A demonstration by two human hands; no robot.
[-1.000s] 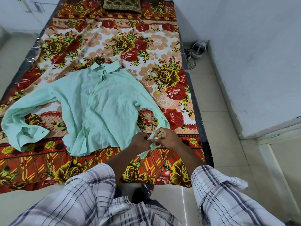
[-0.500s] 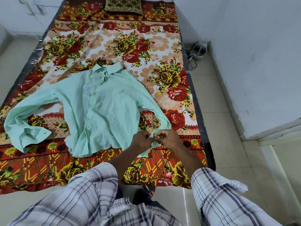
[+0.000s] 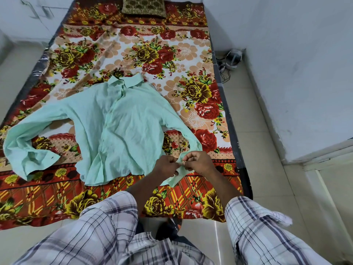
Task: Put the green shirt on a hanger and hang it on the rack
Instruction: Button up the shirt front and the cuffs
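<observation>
Green shirt point(image 3: 122, 127) cuff within both grips

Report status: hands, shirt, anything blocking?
Left hand and right hand both pinching the cuff. Green shirt flat on the bed. No hanger or rack in view.

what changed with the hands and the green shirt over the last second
Almost nothing moved. Both hands, left and right, keep pinching the cuff of the pale green button-up shirt, with only slight finger shifts. The shirt stays spread flat on the red floral bedsheet, far sleeve unmoved. No hanger in view.
</observation>
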